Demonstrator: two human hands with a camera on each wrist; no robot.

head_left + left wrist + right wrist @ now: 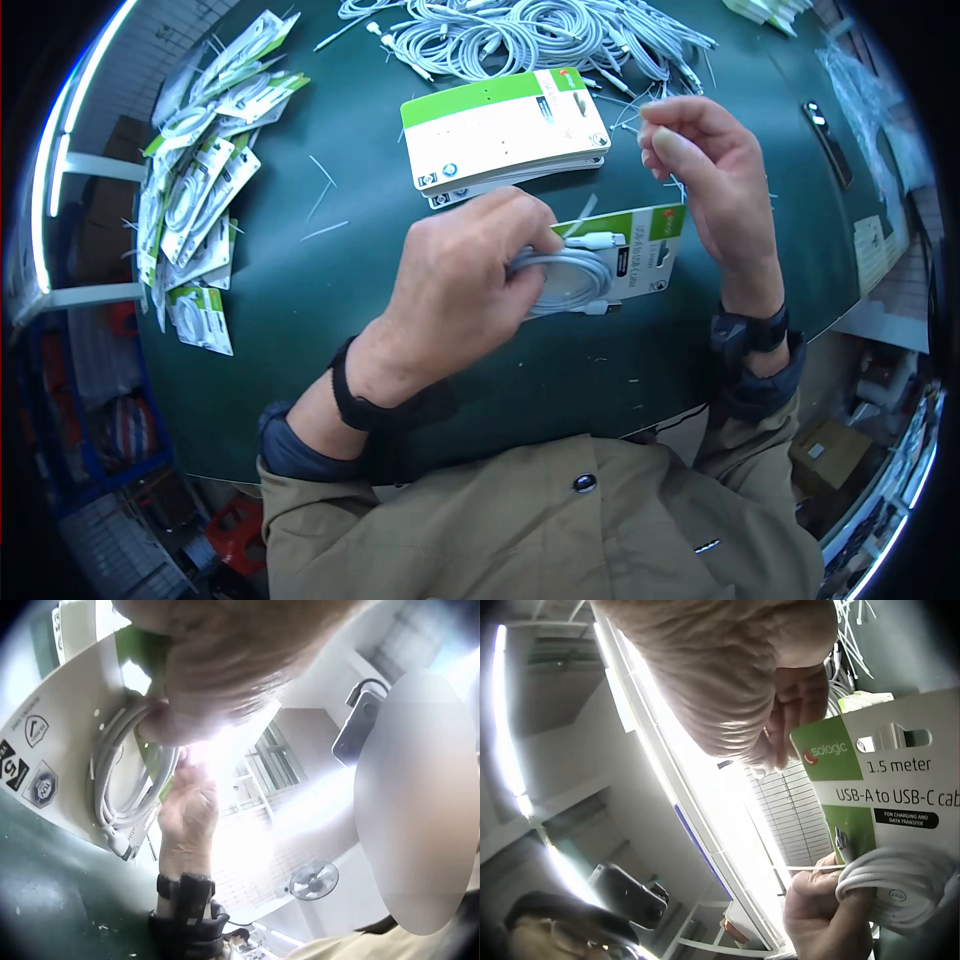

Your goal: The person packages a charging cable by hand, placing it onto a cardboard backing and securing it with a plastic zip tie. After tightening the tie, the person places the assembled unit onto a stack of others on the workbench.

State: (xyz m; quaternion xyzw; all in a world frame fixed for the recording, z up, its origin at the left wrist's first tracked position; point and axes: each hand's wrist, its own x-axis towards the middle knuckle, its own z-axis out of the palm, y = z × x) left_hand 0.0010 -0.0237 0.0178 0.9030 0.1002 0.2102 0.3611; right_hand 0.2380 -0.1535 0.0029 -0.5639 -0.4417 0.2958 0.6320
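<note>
My left hand point(470, 270) grips a green-and-white retail card point(650, 255) together with a coiled white USB cable point(585, 280), thumb and fingers curled round the coil. A thin white cable tie point(814, 868) sticks out beside the coil. The card's print reads 1.5 meter, USB-A to USB-C, in the right wrist view. Above the card's right end, my right hand point(710, 165) is raised with thumb and fingertips drawn together. Thin white strands show at those fingertips in the head view; I cannot tell whether anything is pinched there.
A stack of flat cards point(505, 135) lies just beyond my left hand. Behind it spreads a heap of white cables point(530, 35). Carded cables point(195, 190) pile up at the left, with loose ties point(325, 230) nearby. A dark narrow object point(827, 145) lies at the right.
</note>
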